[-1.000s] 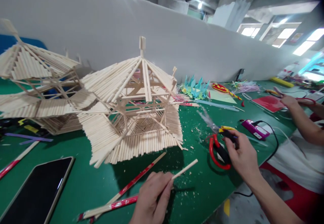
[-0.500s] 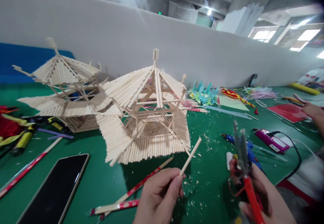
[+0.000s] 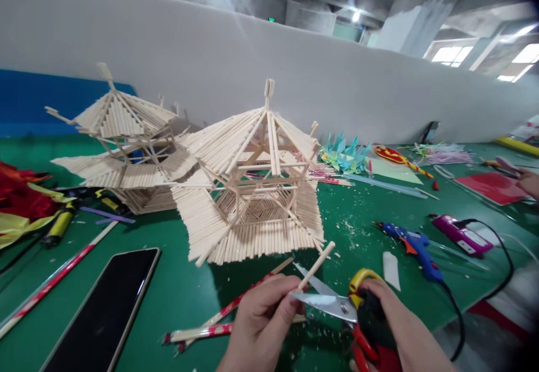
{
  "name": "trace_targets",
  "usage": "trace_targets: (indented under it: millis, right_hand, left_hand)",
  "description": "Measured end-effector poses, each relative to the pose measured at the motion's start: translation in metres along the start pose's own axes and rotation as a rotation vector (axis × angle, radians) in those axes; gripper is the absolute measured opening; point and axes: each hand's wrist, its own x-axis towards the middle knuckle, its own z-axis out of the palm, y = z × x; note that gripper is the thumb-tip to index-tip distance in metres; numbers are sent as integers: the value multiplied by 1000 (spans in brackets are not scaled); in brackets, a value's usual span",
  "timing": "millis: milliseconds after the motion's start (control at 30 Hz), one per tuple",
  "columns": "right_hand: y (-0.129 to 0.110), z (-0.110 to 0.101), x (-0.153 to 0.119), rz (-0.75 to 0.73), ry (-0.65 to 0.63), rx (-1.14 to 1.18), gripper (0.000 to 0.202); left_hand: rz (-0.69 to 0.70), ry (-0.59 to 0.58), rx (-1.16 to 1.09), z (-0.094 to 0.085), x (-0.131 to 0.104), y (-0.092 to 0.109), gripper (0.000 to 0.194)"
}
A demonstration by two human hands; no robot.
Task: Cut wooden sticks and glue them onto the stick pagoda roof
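My left hand [image 3: 260, 321] pinches a short wooden stick [image 3: 316, 265] that points up and to the right. My right hand [image 3: 398, 333] grips red and yellow scissors [image 3: 337, 304]. Their blades are apart around the stick just above my left fingertips. Behind them on the green table [image 3: 177, 293] stands a pavilion model [image 3: 252, 181] built of many pale sticks. A second stick model [image 3: 122, 153] sits to its left.
A black phone [image 3: 101, 310] lies at the near left, with red-wrapped chopsticks [image 3: 219, 318] beside my left hand. A blue glue gun [image 3: 415, 248] and a purple device [image 3: 461, 236] with black cable lie to the right. Paper crafts [image 3: 345, 156] line the grey wall. Another person's hand [image 3: 528, 181] is at far right.
My right hand lifted the scissors off the table, swung them upright, then brought them down with the blades around the stick. My left hand raised the stick slightly. The view shifted left.
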Motion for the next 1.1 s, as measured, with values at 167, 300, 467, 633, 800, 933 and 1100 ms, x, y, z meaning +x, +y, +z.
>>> trace_targets:
  millis: [167, 300, 467, 633, 800, 933, 1100]
  right_hand:
    - [-7, -4, 1, -27, -19, -50, 73]
    - [-13, -5, 2, -33, -44, -85, 75]
    - [-22, -7, 6, -32, -98, -101, 71]
    - [-27, -7, 8, -23, -152, -113, 66]
    - [-30, -6, 6, -2, -179, -132, 64]
    - [-38, -7, 9, 36, -278, -102, 59]
    - [-43, -5, 11, 82, -289, -88, 59]
  left_hand:
    - [48, -51, 57, -5, -2, -6, 16]
    - [84, -42, 108, -8, -3, -5, 16]
    - [152, -72, 159, -10, -2, -4, 16]
    - [246, -107, 210, -10, 3, -6, 18]
    - [443, -136, 314, -14, 6, -10, 17]
    - [433, -162, 351, -17, 4, -9, 18]
    - [451, -252, 389, -20, 4, -7, 20]
